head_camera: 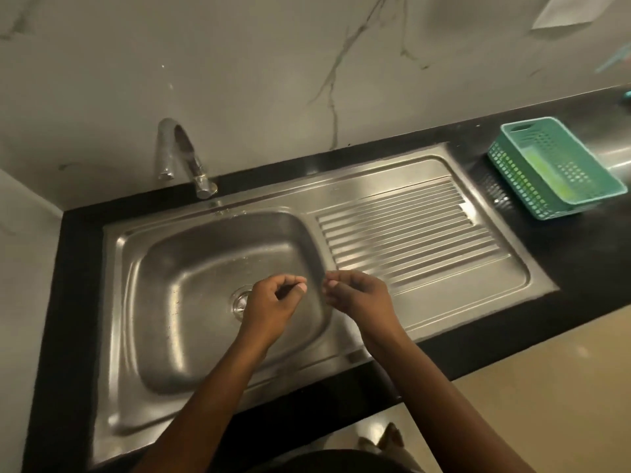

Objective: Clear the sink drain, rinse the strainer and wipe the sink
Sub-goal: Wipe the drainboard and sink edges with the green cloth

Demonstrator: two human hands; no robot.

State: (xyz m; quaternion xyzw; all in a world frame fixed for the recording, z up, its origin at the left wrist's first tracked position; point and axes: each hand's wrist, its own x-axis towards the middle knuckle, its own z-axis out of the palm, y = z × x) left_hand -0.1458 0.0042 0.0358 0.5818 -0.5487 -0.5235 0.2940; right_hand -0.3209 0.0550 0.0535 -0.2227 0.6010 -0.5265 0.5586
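Observation:
A stainless steel sink (177, 339) with a ribbed draining board (403, 230) on its right is set into a black counter. The round metal drain strainer (240, 300) lies at the bottom of the basin, partly hidden by my left hand (273, 305). That hand hovers over the basin just right of the drain, fingers curled and pinched together, with nothing visible in it. My right hand (358, 297) hovers at the basin's right rim, fingers curled in the same way and holding nothing. The two hands are close but apart. No water runs from the chrome tap (181, 155).
A green plastic basket (546, 165) stands on the black counter (580, 261) to the right of the draining board. A marble-patterned wall (273, 63) rises behind the sink. A side wall closes off the left. The floor shows beyond the counter's front edge.

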